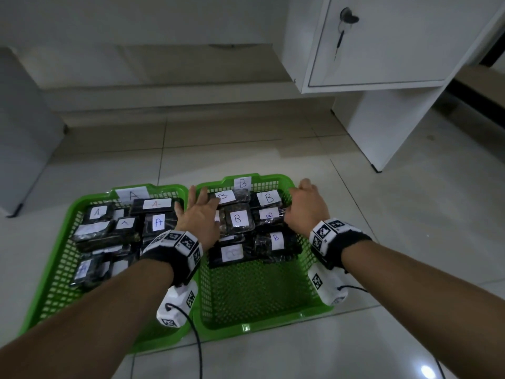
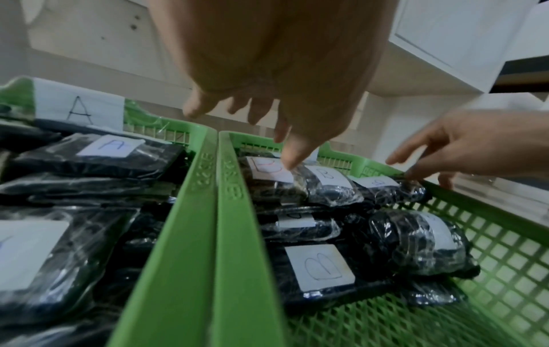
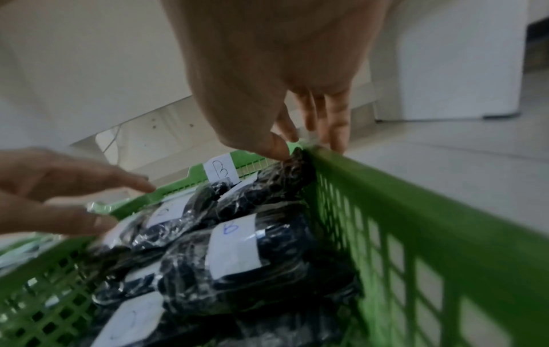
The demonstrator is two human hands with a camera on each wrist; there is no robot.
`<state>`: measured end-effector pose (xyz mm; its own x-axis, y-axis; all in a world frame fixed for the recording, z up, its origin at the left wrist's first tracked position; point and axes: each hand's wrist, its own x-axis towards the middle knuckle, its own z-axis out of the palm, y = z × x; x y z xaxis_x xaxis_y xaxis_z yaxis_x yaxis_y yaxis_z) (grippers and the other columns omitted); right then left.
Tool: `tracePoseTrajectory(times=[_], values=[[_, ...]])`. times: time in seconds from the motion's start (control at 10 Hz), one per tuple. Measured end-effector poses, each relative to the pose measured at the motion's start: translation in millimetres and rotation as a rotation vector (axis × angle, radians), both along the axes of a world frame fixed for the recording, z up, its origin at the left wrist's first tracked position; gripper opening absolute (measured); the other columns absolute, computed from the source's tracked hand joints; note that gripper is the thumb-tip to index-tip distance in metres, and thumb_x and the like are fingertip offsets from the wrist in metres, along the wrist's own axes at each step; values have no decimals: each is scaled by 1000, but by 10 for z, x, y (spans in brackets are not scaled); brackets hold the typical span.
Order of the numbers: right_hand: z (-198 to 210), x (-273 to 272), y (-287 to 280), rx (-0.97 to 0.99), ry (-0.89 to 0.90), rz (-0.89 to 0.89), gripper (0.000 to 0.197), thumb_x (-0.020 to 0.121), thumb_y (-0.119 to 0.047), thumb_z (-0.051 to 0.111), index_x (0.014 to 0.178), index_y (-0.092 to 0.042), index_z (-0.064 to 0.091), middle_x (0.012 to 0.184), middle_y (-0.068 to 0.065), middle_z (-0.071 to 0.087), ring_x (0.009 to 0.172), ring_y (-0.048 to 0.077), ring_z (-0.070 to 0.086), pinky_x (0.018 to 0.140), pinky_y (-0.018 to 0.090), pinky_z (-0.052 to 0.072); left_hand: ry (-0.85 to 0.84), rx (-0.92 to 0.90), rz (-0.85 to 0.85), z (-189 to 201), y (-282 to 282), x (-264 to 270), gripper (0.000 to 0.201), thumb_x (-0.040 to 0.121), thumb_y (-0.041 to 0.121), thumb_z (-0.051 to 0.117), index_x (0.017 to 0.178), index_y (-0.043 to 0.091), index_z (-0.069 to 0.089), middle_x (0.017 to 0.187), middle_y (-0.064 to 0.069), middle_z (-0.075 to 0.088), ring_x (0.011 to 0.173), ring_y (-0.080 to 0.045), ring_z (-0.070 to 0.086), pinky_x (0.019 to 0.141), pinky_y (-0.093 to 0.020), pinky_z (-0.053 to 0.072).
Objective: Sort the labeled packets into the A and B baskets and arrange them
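Note:
Two green mesh baskets sit side by side on the tiled floor. The A basket [image 1: 58, 258] on the left holds several black plastic-wrapped packets with A labels [image 1: 158, 222]. The B basket [image 1: 254, 291] on the right holds several B-labelled packets [image 1: 237, 218] in its far half. My left hand [image 1: 196, 212] hovers over the two adjoining rims with fingers spread, one fingertip reaching a far-left B packet [image 2: 267, 169]. My right hand [image 1: 307, 206] straddles the B basket's right rim [image 3: 386, 223]: thumb on the edge of the far-right packet [image 3: 282, 173], fingers outside the rim.
A white cabinet [image 1: 382, 50] with a key in its door stands at the back right, its leg [image 1: 382, 127] on the floor beside the baskets. A grey panel [image 1: 21, 127] rises at the left. A cable [image 1: 196, 346] hangs from my left wrist.

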<state>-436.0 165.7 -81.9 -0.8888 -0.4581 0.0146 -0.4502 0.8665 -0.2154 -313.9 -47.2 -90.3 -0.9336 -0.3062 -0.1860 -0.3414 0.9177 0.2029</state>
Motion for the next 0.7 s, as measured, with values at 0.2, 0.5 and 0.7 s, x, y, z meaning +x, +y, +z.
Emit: tracePoseTrajectory(times=[0.2,0.5,0.7], values=[[-69,112,53,-8,-50,24,8,89,-6,57,94,-4,64,118,14,51,95,22,45,89,36,50,-29,114,67,-137,-137,103,79,81,11,73,149,15,33,164,-13,12,152,-29,15,118,-45,31],[45,286,23,150,47,41,24,87,-22,54,105,-8,62,121,12,52,111,27,48,91,41,48,20,132,66,62,-72,186,61,83,7,66,139,10,45,148,-9,42,135,-26,45,107,-34,44],[134,542,-457,89,118,235,36,84,-28,54,115,-11,62,121,9,55,118,30,47,102,46,42,148,58,110,352,-354,269,13,90,18,55,101,14,62,94,1,63,78,-16,60,56,-16,41]])
